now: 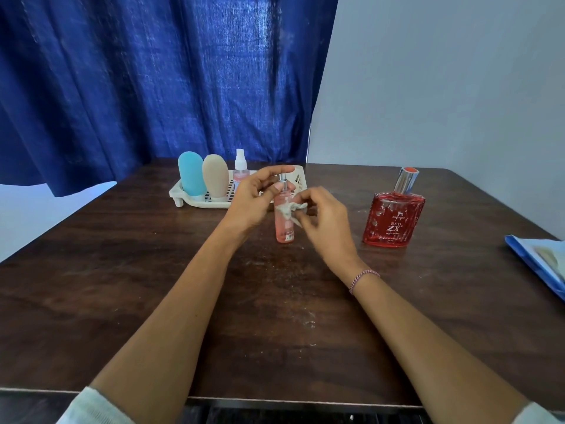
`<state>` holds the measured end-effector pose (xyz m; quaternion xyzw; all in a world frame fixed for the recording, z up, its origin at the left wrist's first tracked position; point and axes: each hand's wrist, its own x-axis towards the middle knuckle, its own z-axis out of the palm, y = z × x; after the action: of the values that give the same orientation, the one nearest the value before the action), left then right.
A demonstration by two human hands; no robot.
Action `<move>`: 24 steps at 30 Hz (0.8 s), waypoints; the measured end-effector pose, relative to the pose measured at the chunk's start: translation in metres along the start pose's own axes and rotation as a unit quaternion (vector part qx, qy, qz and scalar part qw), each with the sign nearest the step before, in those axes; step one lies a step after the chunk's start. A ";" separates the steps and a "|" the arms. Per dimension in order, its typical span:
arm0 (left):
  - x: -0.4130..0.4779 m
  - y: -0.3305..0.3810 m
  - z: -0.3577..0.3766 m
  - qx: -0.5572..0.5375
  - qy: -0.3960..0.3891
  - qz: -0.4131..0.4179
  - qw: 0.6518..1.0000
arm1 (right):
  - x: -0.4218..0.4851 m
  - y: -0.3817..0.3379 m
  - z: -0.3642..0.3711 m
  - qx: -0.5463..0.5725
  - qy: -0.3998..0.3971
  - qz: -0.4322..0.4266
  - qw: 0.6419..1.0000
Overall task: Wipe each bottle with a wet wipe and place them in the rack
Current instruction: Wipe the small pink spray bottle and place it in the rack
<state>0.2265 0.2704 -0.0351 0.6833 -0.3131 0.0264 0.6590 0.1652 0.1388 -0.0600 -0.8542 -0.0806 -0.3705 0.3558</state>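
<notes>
**Hands**
- Left hand [260, 194]: we log it curled round the top of the pink bottle [285, 229]. Thumb and fingers close on the neck just under the silver sprayer.
- Right hand [324, 221]: just right of the left hand. Its fingertips pinch the wipe [292, 211] against the pink bottle's side. A bracelet [363, 278] sits at its wrist.

**Task items**
- Pink bottle: upright between the two hands, clear with pink liquid, its lower half showing below them. We cannot tell whether its base touches the table [137, 286] or hangs just above it.
- Wipe: small, crumpled and whitish. It is pressed to the bottle's middle at the right hand's fingertips.
- Rack [195, 202]: white and slotted, just beyond the left hand and partly hidden behind it. We count three bottles standing in it.
  - Blue bottle [191, 177]: farthest left of the left hand, resting on its pale cap.
  - Beige bottle [215, 175]: right beside the blue one, also cap down.
  - Spray bottle [240, 168]: white-topped with pinkish contents, nearest the left hand, just behind its knuckles.
- Red bottle [393, 221]: well right of the right hand, standing on the table apart from the rack. It has a silver cap with a red top, and its label reads "RED ZX".

**Surroundings**
- Packet [533, 260]: blue, far right of the right hand, cut off by the edge of view.
- Table: dark wood under both forearms.
- Curtain [153, 71]: blue, beyond the rack.
</notes>
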 end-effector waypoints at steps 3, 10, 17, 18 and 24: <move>-0.001 0.003 0.001 -0.003 0.003 -0.003 1.000 | 0.002 0.006 -0.002 -0.008 0.030 0.039 0.999; 0.000 0.001 0.001 0.033 0.013 -0.003 0.999 | 0.003 0.003 -0.004 0.009 0.103 0.047 0.993; 0.000 -0.002 -0.001 0.021 0.008 0.004 1.000 | -0.002 -0.004 0.005 0.010 0.007 -0.034 0.999; 0.000 -0.002 -0.001 0.016 0.003 0.004 1.000 | -0.003 -0.005 0.006 -0.002 -0.004 -0.048 0.999; -0.001 0.001 0.000 0.022 -0.012 0.011 1.000 | 0.002 -0.001 0.000 -0.032 0.040 -0.033 0.998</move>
<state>0.2255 0.2707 -0.0349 0.6945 -0.3278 0.0321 0.6396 0.1658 0.1392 -0.0578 -0.8464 -0.0826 -0.4187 0.3185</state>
